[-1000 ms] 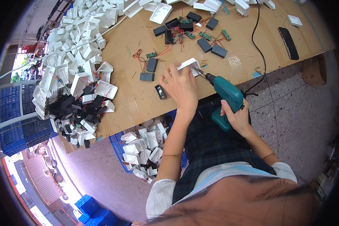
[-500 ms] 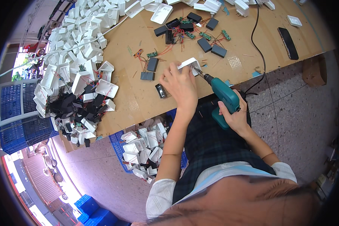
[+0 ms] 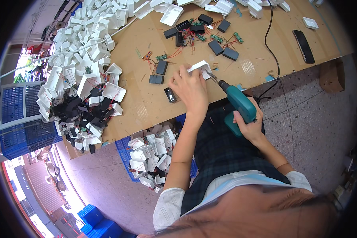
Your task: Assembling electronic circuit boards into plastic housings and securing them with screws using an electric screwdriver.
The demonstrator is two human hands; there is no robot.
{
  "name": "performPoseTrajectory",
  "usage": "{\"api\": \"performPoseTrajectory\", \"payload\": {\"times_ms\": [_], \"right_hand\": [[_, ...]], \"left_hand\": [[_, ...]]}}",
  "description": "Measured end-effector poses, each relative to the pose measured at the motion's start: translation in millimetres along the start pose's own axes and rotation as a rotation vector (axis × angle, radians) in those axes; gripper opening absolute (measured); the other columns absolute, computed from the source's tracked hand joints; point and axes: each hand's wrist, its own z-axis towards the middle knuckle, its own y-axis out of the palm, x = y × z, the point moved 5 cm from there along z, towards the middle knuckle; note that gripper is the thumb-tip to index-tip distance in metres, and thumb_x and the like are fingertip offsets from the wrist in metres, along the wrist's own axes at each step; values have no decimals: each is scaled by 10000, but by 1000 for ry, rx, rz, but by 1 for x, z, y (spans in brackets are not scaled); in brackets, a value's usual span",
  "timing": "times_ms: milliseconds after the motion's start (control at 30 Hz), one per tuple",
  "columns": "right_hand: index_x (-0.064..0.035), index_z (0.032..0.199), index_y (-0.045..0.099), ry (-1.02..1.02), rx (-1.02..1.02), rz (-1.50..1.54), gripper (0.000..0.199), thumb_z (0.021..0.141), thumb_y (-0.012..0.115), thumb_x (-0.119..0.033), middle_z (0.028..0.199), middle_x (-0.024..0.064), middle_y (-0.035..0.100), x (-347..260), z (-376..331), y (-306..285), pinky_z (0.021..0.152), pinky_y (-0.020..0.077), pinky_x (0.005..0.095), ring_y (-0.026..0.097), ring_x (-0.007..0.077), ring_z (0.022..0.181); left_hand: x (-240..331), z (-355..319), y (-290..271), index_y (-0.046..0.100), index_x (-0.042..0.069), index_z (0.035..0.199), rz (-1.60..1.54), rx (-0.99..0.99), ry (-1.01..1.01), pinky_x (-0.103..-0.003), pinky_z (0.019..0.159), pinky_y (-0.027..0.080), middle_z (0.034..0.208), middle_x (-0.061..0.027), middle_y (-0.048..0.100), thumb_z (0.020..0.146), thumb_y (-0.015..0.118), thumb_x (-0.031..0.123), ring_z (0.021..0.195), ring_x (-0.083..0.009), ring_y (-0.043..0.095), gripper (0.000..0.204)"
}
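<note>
My left hand [image 3: 190, 90] is closed on a white plastic housing [image 3: 201, 66], pressing it against the cardboard-covered table top near its front edge. My right hand [image 3: 250, 121] grips a teal power screwdriver [image 3: 242, 104] with a black chuck, its finger near the trigger. The long bit points to the far left, its tip at the housing's open side; whether it touches a screw is too small to tell. Just left of my left hand lies a small black part with a shiny face [image 3: 169, 95]. Beyond it are black battery boxes [image 3: 161, 67] with wires and a green circuit board [image 3: 162, 57].
White housings [image 3: 87, 37] are heaped at the left, with wired black boxes [image 3: 77, 109] at the near end. More boxes and boards [image 3: 216, 47] lie farther back. A black cord [image 3: 273, 43] and a phone [image 3: 303, 46] are at right. A blue crate [image 3: 125, 156] of housings stands below the table.
The screwdriver and my right hand have shifted slightly right and back toward me, so more of the bit shows. My left hand and the housing stay almost where they were.
</note>
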Motion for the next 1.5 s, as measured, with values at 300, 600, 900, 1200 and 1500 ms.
{"api": "performPoseTrajectory", "payload": {"times_ms": [300, 600, 900, 1200, 1500], "right_hand": [[74, 1288, 553, 222, 77, 209, 327, 1015, 590, -102, 872, 86, 633, 11, -29, -61, 720, 523, 309, 605, 151, 728], [66, 1298, 583, 191, 183, 187, 315, 1092, 490, -154, 870, 77, 635, 28, -14, -65, 673, 497, 298, 578, 129, 700], [39, 1262, 628, 204, 312, 324, 318, 1088, 558, -218, 783, 35, 593, 44, -5, -73, 639, 459, 267, 549, 105, 681], [52, 1272, 625, 175, 428, 228, 331, 1070, 589, -208, 862, 72, 644, 47, 9, -83, 617, 474, 267, 560, 114, 672], [39, 1216, 653, 228, 495, 173, 307, 1064, 618, -225, 782, 44, 615, 33, 15, -70, 612, 468, 269, 560, 108, 671]], "left_hand": [[0, 1, -2, 781, 47, 916, 7, -4, 3, -482, 1027, 361, 1185, -96, 627, 808, 787, 87, 1140, -293, 549, 115], [-20, -26, -12, 577, 87, 1358, -111, 166, 89, -519, 1075, 370, 1445, -206, 484, 724, 909, 227, 1287, -411, 497, 729], [-86, -18, -46, 541, 100, 1428, -240, -44, -164, -404, 811, 589, 1285, -163, 648, 841, 851, 206, 1025, -319, 719, 672], [-378, -30, -257, 624, 46, 1257, -306, 269, -718, -235, 508, 432, 803, -6, 688, 874, 859, 288, 609, -74, 592, 510], [-650, 12, -368, 653, -55, 1163, -722, 1045, -676, -298, 631, 544, 947, -109, 727, 984, 738, 267, 679, -170, 653, 378]]}}
